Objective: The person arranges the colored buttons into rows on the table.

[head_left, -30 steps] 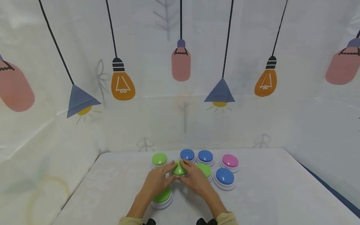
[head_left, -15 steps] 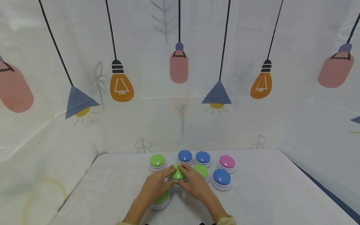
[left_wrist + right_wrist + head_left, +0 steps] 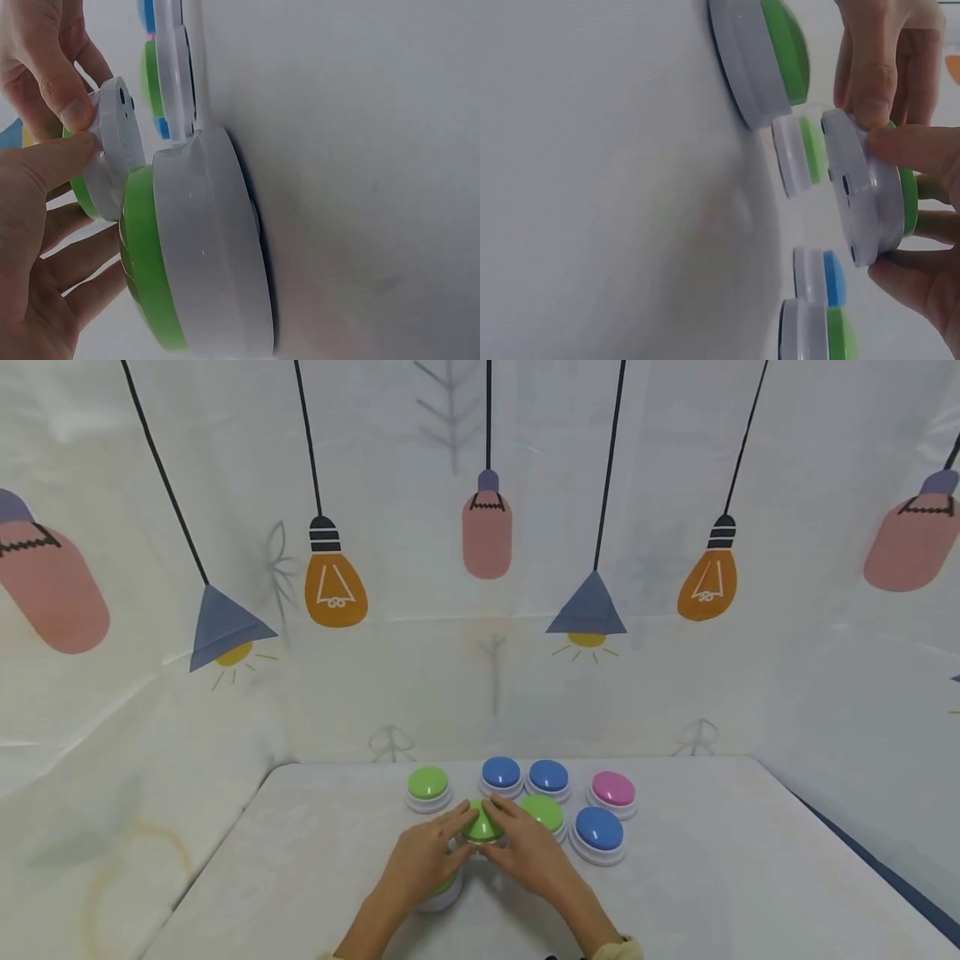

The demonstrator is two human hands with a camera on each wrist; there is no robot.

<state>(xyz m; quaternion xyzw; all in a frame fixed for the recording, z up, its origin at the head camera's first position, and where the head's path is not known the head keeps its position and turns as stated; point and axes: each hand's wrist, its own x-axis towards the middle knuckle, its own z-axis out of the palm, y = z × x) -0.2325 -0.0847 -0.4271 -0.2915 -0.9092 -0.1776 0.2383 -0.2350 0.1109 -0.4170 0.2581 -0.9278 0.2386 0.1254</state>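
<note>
Green button (image 3: 482,829) up off the tabletop (image 3: 712,868), gripped two-handed.
Left hand (image 3: 422,862) and right hand (image 3: 534,860) pinch it: thumbs on the near side of its white base (image 3: 114,165), tips close together, other fingers round the far side and top. Underside (image 3: 852,217) shows in both wrist views. To do this hold well: load the base evenly from both sides, go light on the dome (image 3: 84,199) since it likely presses in, and level the base before any contact with the tabletop. Tightest neighbor is the near-left button (image 3: 442,897), right by the left hand; touching or not, can't tell, so watch clearance. Next out: another green one (image 3: 543,812) just beyond the right hand, blue button (image 3: 598,828) beside that, pink button (image 3: 614,788) farther back.
</note>
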